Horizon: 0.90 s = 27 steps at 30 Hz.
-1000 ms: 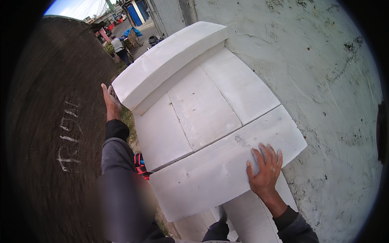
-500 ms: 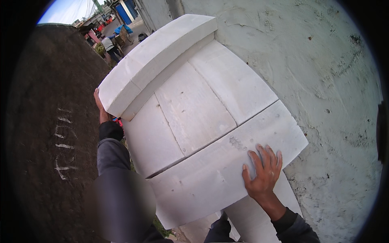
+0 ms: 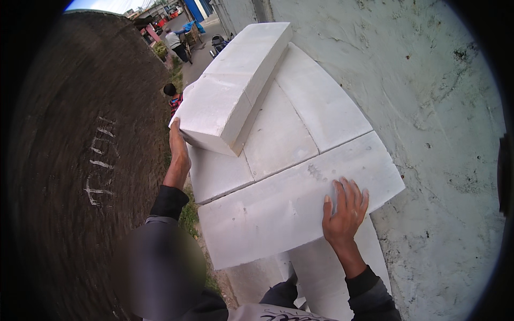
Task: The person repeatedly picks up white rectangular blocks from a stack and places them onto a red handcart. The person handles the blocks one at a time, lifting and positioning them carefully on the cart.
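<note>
A long white lightweight concrete block (image 3: 241, 80), with a seam across it, lies slantwise on top of a stack of similar blocks. My left hand (image 3: 179, 152) is at its near left end, palm against the end face, with some fingers hidden behind the block. Under it, flat white blocks (image 3: 281, 134) sit side by side. Across their near ends runs another long block (image 3: 267, 222). On the right part of that near block rests my right hand (image 3: 345, 211), palm down with its fingers spread, holding nothing.
A rough pale plaster wall (image 3: 428, 107) rises close on the right. To the left stands a dark wall (image 3: 64, 134) with chalk marks. Beyond the stack are a person in a red and black shirt (image 3: 174, 99), a person beside a cart (image 3: 175, 43) and a parked motorcycle (image 3: 218, 44).
The top block's left end has swung right across the blocks beneath, with my left hand following it. My right hand stays on the near block. A person in red and black has come into view.
</note>
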Each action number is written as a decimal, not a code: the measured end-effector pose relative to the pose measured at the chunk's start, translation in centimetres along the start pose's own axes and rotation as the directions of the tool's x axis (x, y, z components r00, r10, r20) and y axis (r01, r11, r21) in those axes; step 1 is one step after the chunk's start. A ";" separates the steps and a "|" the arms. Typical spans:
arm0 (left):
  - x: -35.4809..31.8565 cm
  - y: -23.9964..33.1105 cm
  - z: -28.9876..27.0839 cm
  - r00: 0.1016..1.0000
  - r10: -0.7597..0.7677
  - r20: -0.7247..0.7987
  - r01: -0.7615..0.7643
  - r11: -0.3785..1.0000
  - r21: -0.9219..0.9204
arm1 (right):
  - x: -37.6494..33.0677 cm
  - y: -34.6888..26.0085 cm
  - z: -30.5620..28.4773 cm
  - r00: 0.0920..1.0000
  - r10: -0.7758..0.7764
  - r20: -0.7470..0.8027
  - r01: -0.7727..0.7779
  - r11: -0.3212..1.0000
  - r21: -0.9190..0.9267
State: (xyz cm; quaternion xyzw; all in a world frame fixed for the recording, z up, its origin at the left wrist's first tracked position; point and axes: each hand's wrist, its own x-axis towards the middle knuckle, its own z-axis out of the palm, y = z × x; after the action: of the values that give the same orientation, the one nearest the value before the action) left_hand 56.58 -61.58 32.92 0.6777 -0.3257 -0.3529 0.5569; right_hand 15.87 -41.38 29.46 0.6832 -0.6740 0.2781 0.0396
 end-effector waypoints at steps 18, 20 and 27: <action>-7.5 -1.8 2.7 0.931 0.076 0.357 0.037 0.953 -0.299 | -0.5 0.1 -0.1 1.000 0.003 0.006 -0.003 1.000 0.021; -6.9 -1.4 2.7 0.924 0.046 0.379 0.094 0.935 -0.341 | -0.8 0.3 0.0 1.000 -0.007 -0.008 0.007 1.000 0.012; -7.9 0.0 3.8 0.882 0.015 0.471 0.218 0.872 -0.437 | -0.4 -0.5 0.4 0.998 0.041 -0.043 -0.041 0.999 0.001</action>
State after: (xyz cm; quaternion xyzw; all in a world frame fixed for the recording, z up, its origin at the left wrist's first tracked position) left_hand 49.11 -56.95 33.31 0.4323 -0.3137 -0.6021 0.5934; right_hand 16.47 -41.15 29.10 0.6632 -0.6868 0.2934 0.0484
